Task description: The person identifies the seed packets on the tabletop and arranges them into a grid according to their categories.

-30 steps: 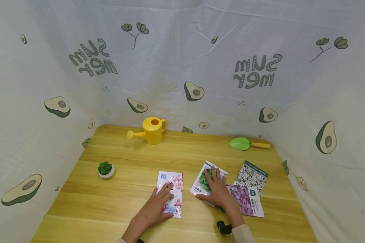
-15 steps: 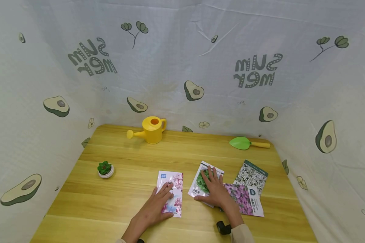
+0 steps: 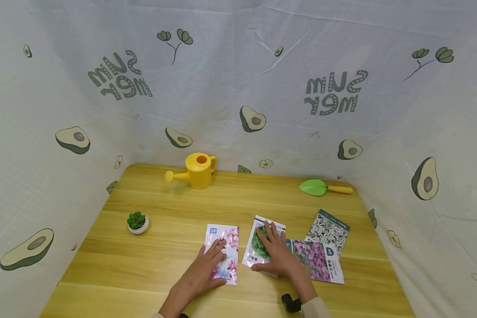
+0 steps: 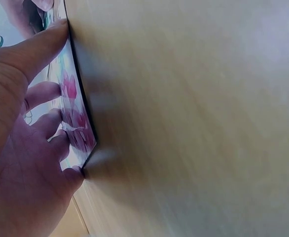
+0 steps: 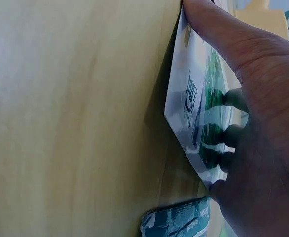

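Plainly, my left hand [image 3: 202,270] has its thumb set apart from the fingers, their tips on the pink-flowered packet [image 3: 232,254], covering its left middle. My right hand [image 3: 279,255], fingers spread, touches the green-leaf packet [image 3: 252,254], masking much of its picture. Both packets lie on the counter [image 3: 163,256], near each other. Rightward, the purple-flowered packet [image 3: 316,260], left end partly behind my right hand, hides the lower part of the white-flowered packet [image 3: 329,232]. Small print is illegible.
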### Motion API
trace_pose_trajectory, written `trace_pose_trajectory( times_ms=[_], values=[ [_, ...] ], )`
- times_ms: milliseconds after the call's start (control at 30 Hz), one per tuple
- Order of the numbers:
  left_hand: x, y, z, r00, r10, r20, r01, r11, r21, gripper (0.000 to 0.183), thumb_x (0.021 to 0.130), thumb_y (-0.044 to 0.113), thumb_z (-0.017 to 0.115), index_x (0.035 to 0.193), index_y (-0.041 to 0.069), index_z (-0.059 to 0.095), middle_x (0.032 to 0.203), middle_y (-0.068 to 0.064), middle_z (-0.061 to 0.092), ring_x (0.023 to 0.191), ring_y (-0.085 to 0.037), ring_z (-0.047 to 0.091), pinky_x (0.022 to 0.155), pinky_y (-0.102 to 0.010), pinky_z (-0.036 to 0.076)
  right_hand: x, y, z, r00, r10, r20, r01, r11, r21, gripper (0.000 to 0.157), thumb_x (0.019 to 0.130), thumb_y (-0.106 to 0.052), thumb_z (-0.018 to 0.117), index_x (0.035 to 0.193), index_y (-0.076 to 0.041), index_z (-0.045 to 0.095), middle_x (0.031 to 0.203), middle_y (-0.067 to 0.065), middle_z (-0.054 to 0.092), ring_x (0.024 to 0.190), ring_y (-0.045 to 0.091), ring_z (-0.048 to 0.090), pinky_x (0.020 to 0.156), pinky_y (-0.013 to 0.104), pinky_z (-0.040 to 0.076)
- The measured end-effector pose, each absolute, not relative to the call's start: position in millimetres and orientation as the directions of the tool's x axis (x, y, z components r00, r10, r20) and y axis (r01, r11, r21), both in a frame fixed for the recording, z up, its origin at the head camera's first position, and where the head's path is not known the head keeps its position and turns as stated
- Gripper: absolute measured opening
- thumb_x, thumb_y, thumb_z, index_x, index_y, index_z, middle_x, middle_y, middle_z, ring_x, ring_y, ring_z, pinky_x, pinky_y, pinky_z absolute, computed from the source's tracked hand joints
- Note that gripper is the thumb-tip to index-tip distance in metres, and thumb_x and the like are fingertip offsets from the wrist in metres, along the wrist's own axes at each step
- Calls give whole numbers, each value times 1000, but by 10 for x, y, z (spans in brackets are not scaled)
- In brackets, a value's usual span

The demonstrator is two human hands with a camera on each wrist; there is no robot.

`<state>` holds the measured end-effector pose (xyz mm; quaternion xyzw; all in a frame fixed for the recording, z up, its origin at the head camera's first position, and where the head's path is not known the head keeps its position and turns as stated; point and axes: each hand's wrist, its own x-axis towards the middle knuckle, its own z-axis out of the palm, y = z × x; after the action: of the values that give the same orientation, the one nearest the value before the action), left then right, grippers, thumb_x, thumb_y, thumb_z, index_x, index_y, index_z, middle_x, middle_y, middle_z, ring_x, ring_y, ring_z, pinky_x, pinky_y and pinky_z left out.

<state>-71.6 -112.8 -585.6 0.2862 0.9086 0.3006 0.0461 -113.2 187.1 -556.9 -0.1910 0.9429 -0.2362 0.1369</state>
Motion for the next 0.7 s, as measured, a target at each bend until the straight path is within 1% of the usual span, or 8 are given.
trace_pose_trajectory(
  times_ms=[100,233,400,700],
  values=[
    [-731,-1138,-5978,-832,544,112,505,658,558,62,86,35,90,137,8,66,172,-13,40,161,-38,31,125,-69,24,-1112,1859,-5562,-880,-448,-156,-316,800,-510,120,81,-52,93,168,1,30,176,30,4,162,54,-1,125,77,1],
    [-729,-1138,-5983,-832,543,109,504,661,556,63,87,36,89,138,8,66,173,-12,39,161,-37,30,125,-70,23,-1089,1850,-5579,-873,-468,-142,-339,788,-515,120,80,-53,93,168,0,31,176,31,5,162,55,1,125,78,2],
    [-721,-1142,-5925,-820,557,129,522,637,567,63,87,33,89,137,5,65,171,-16,41,159,-41,33,123,-72,26,-1063,1847,-5589,-861,-492,-132,-360,770,-527,121,77,-51,95,168,-1,32,176,30,7,161,55,4,124,78,4],
    [-725,-1155,-5988,-820,555,139,532,652,540,66,87,38,89,140,8,65,172,-14,40,160,-38,32,125,-68,24,-1036,1845,-5602,-832,-538,-133,-389,737,-553,123,75,-52,96,168,-3,33,178,26,6,163,52,3,126,75,4]
  ],
)
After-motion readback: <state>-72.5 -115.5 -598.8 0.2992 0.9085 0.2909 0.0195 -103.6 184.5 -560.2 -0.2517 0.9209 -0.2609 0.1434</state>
